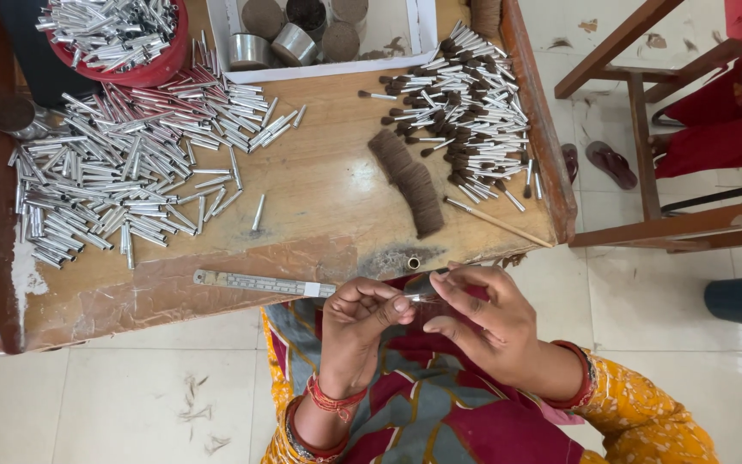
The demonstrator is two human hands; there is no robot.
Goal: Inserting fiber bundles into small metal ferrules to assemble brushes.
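Wooden surface (319,198), worn at the near edge. On its left a wide spread of small metal tubes (122,172), more in a red bowl (135,69). On its right a heap of finished brushes (465,112), dark tips showing. In the middle a row of brown hair bundles (410,180); a steel ruler (259,283) lies along the near edge.

Left hand (362,322) and right hand (487,322) meet over the lap, both pinching one metal tube with a dark tuft (422,288). Step in hand looks like seating hair in the tube; the next move calls for a firm, straight push.
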